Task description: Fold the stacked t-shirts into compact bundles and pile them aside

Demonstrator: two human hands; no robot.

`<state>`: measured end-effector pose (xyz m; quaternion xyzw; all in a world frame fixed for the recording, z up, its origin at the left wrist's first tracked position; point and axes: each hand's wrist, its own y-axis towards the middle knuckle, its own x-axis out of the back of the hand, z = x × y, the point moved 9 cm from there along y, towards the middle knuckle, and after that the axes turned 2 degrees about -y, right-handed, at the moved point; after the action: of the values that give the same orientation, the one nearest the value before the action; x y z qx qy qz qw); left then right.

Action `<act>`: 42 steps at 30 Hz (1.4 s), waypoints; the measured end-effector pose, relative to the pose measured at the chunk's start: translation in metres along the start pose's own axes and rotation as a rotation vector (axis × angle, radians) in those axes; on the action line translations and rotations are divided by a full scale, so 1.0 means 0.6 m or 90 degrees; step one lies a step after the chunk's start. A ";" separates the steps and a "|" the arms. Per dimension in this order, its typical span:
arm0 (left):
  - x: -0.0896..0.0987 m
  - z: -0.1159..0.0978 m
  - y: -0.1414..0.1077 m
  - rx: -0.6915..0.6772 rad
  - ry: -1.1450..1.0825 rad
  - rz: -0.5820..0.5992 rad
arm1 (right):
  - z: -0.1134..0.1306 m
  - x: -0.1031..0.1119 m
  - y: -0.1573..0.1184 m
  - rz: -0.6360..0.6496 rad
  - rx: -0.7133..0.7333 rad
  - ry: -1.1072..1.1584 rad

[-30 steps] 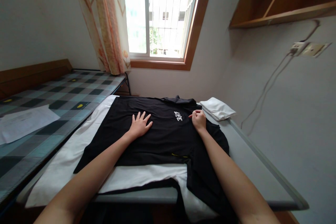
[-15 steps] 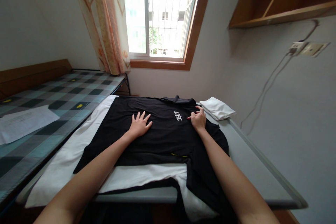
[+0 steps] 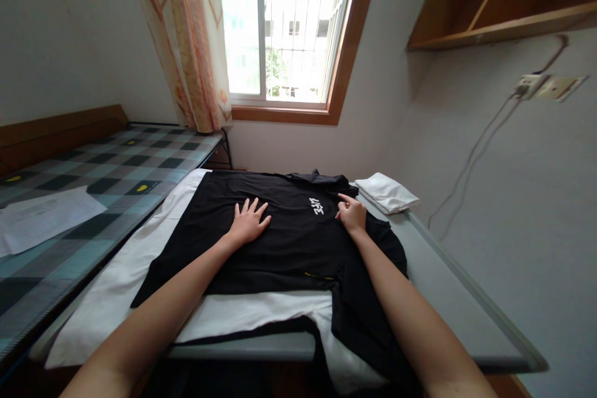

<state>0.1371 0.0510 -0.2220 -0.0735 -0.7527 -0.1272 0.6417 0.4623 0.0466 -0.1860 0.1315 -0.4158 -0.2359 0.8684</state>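
Grey table (image 3: 466,298), black shirt (image 3: 280,230) beneath both hands (image 3: 249,222): left spread, right half-curled, grip unclear.

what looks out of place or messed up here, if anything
Nothing looks spilled or damaged. Slightly untidy: the black shirt droops over the near edge of the table, and loose papers lie askew on the checked mattress.

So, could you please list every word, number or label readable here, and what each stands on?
Nothing reads clearly.
Black shirt: white print, too blurred to read surely.
Paper sheet: printing too faint to read.
Checked mattress: any lettering beside the yellow heart is too small to read.
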 end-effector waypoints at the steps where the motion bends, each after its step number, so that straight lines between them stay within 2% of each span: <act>1: 0.000 0.000 0.000 0.000 -0.001 0.001 | 0.000 0.000 0.000 0.003 0.001 -0.003; 12: 0.002 -0.001 -0.002 0.007 0.000 0.008 | -0.008 -0.006 0.002 0.005 -0.014 0.050; 15: 0.002 -0.001 -0.002 0.006 -0.002 0.009 | 0.003 -0.015 0.002 0.011 0.032 0.043; 17: 0.003 -0.001 -0.002 0.006 -0.002 0.008 | 0.017 -0.028 -0.002 0.043 0.088 0.002; 20: 0.004 -0.002 -0.002 0.002 -0.001 0.003 | 0.032 -0.060 -0.016 0.145 0.148 -0.128; 23: 0.003 -0.002 -0.002 0.002 -0.001 0.001 | 0.034 -0.083 -0.029 0.234 0.160 -0.247; 26: 0.003 -0.001 -0.002 0.002 -0.005 0.000 | 0.034 -0.088 -0.033 0.262 0.157 -0.288; 32: 0.004 -0.002 -0.003 0.002 0.000 0.006 | 0.037 -0.085 -0.034 0.260 0.157 -0.279; 39: 0.011 -0.003 -0.005 0.006 -0.035 -0.023 | 0.050 -0.058 -0.026 0.171 0.175 -0.189; 42: 0.007 0.000 -0.004 0.017 -0.022 -0.015 | 0.051 -0.059 -0.027 0.173 0.173 -0.192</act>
<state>0.1355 0.0487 -0.2178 -0.0586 -0.7662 -0.1231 0.6280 0.4144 0.0503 -0.1971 0.1533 -0.5829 -0.0754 0.7944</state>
